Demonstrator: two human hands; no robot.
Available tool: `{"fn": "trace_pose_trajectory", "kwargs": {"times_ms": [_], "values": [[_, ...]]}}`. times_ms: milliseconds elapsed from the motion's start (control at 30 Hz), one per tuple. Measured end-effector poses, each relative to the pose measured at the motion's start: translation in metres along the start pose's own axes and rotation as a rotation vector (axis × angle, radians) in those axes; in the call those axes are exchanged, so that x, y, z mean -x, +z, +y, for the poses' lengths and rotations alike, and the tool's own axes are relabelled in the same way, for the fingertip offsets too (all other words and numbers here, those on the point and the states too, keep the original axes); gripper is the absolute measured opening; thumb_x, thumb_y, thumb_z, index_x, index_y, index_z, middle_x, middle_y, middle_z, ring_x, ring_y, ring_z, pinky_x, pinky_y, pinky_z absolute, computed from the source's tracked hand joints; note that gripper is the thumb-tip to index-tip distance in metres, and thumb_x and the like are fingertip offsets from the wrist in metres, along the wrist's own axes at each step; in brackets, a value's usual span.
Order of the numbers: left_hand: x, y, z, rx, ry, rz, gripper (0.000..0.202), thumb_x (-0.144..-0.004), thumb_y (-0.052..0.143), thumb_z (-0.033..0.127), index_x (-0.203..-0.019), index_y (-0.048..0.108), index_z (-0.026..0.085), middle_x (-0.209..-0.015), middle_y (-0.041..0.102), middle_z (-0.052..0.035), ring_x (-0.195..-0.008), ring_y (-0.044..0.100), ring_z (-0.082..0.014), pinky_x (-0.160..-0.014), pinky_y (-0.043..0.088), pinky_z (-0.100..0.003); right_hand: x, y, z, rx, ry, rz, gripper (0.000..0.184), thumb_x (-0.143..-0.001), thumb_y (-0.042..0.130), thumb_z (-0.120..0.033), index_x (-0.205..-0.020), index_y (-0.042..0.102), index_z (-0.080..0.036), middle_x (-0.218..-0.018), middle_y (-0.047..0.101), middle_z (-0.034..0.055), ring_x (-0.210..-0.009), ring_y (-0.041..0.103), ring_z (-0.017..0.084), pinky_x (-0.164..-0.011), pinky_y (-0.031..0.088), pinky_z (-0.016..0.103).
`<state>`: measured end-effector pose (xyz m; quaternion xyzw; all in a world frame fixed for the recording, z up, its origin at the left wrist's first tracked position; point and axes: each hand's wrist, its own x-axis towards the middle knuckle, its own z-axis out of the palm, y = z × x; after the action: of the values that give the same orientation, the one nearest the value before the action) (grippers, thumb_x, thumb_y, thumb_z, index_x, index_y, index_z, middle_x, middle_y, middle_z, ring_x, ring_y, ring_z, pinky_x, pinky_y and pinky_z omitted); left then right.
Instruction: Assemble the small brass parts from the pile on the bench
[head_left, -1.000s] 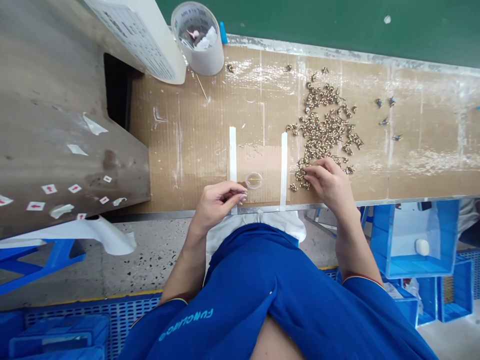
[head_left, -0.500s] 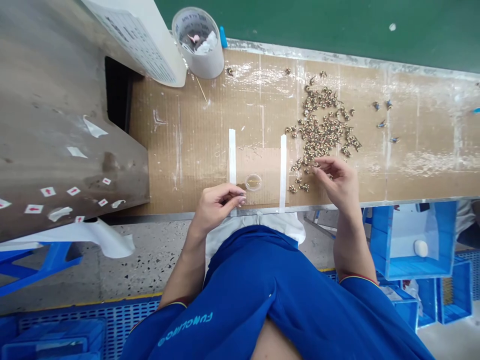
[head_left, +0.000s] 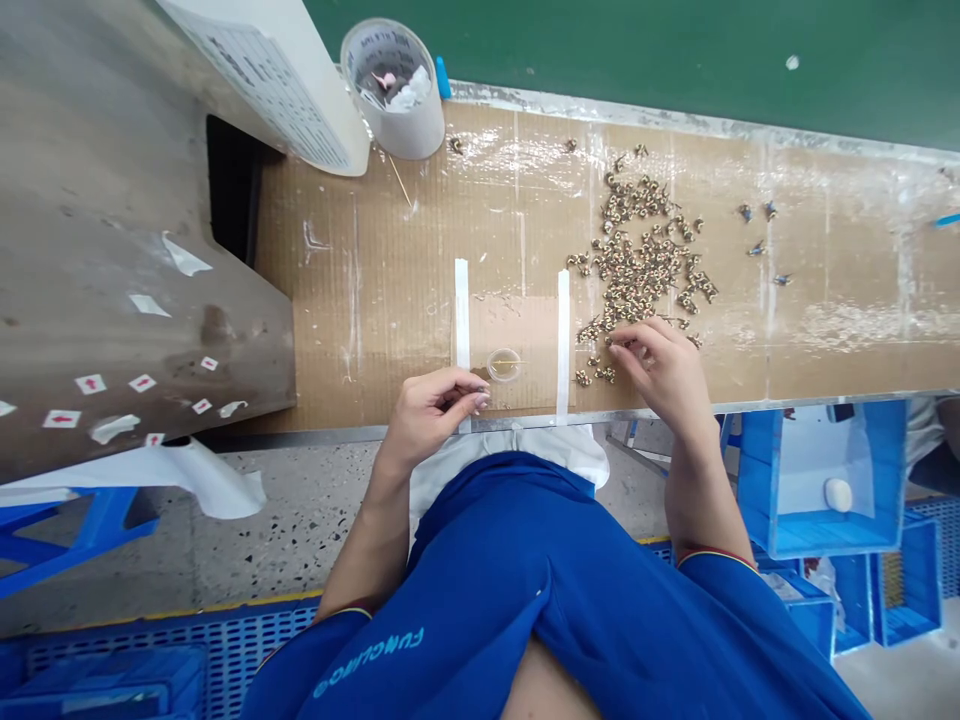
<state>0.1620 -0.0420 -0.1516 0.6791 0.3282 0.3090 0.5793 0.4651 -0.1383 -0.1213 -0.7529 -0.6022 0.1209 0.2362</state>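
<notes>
A heap of small brass-coloured metal parts [head_left: 641, 255] lies on the cardboard-covered bench [head_left: 375, 290]. My right hand [head_left: 664, 370] rests at the heap's near edge, fingertips curled and pinching among the loose parts there. My left hand [head_left: 431, 410] sits near the bench's front edge, fingers pinched together on something too small to make out. Just right of it stands a small clear round cap [head_left: 504, 365] between two white tape strips [head_left: 461, 315].
A roll of clear tape [head_left: 394, 90] holding scraps and a white panel [head_left: 270, 75] stand at the back left. A few bluish parts [head_left: 757, 215] lie right of the heap. Blue bins [head_left: 817, 480] sit below the bench at right. A grey table [head_left: 112, 250] adjoins left.
My right hand lifted off the near parts and drew back slightly, then came down again on the heap's near edge. My left hand stayed put.
</notes>
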Motion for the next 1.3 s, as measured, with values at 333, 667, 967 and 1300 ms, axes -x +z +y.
{"fn": "trace_pose_trajectory", "kwargs": {"times_ms": [333, 667, 967, 1300], "values": [[0.004, -0.003, -0.002, 0.112, 0.066, 0.031, 0.018, -0.089, 0.079, 0.032, -0.084, 0.076, 0.016, -0.074, 0.075, -0.0046, -0.059, 0.068, -0.0118, -0.052, 0.056, -0.020, -0.003, 0.012, 0.001, 0.125, -0.026, 0.019, 0.014, -0.096, 0.060, -0.023, -0.086, 0.070, -0.024, -0.088, 0.069, 0.0056, -0.082, 0.062, 0.024, -0.073, 0.048, 0.036], [0.011, -0.005, 0.018, 0.103, 0.061, 0.015, 0.019, -0.091, 0.078, 0.033, -0.082, 0.075, 0.016, -0.074, 0.076, -0.0063, -0.062, 0.070, -0.0130, -0.053, 0.055, -0.020, 0.006, 0.013, -0.009, 0.253, -0.089, 0.081, 0.024, -0.102, 0.053, -0.026, -0.088, 0.073, -0.026, -0.083, 0.066, 0.0056, -0.081, 0.057, 0.024, -0.070, 0.043, 0.036], [0.011, 0.020, 0.022, -0.033, 0.180, 0.049, 0.007, -0.094, 0.071, 0.020, -0.093, 0.076, 0.017, -0.081, 0.077, -0.0050, -0.072, 0.071, -0.0137, -0.066, 0.058, -0.024, 0.012, 0.018, 0.001, 0.033, -0.065, 0.131, 0.016, -0.099, 0.061, -0.030, -0.090, 0.073, -0.025, -0.091, 0.075, 0.0063, -0.081, 0.070, 0.023, -0.074, 0.058, 0.038], [0.009, 0.046, 0.009, -0.159, 0.227, 0.014, 0.009, -0.096, 0.067, 0.019, -0.091, 0.075, 0.016, -0.076, 0.075, -0.0039, -0.064, 0.065, -0.0120, -0.059, 0.052, -0.023, 0.022, 0.017, -0.033, -0.594, 0.213, 0.133, 0.012, -0.083, 0.081, -0.036, -0.087, 0.078, -0.025, -0.085, 0.077, 0.0036, -0.070, 0.072, 0.019, -0.061, 0.063, 0.034]]}}
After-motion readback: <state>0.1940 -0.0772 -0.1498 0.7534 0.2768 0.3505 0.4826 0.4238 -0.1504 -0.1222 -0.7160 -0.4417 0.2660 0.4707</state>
